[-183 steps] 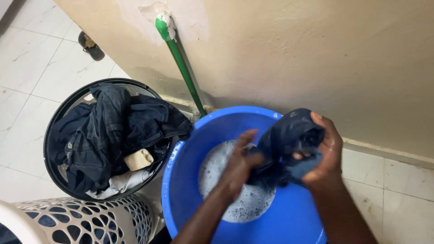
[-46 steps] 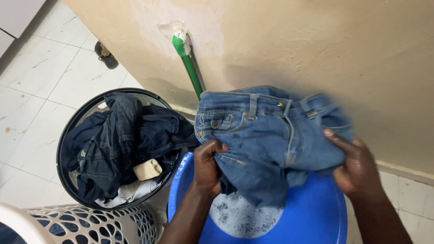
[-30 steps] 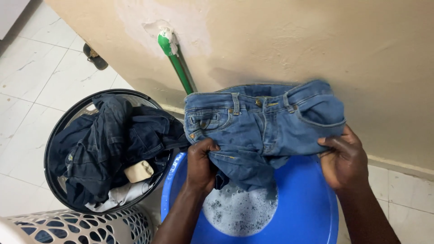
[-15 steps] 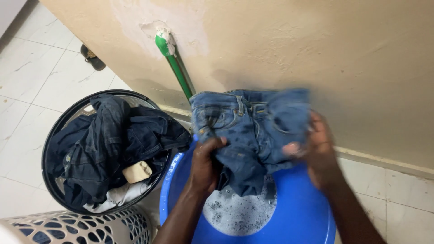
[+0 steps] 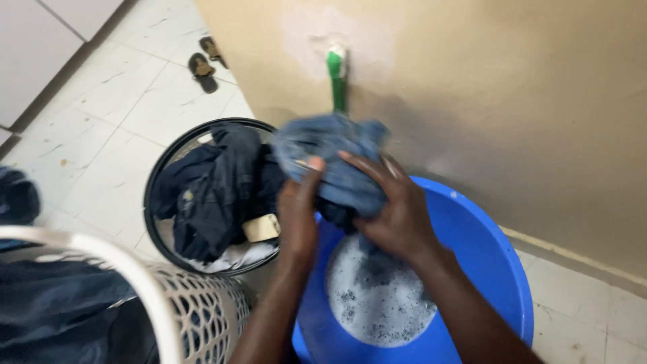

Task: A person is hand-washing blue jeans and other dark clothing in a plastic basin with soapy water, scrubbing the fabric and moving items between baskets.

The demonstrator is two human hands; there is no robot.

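— Gripping what?
— Both the left hand [image 5: 298,216] and right hand [image 5: 397,212] clamp fingers on the bunched jeans [image 5: 333,158], above the blue basin [image 5: 485,263].
— Beside the fingers?
— A black basket [image 5: 158,178], left.

White tiled floor [image 5: 114,114] carries blue basin [image 5: 485,256], black basket [image 5: 158,229], sandals [image 5: 205,57].

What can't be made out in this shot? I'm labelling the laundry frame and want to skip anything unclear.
All in the head view:
- Blue jeans: motion-blurred and bunched, partly covered by the left hand and right hand.
- Green handle: lower part hidden behind the jeans.
- Blue basin: cut off by the bottom edge; forearms cover part of the suds.
- White basket: cut off at the bottom-left corner.
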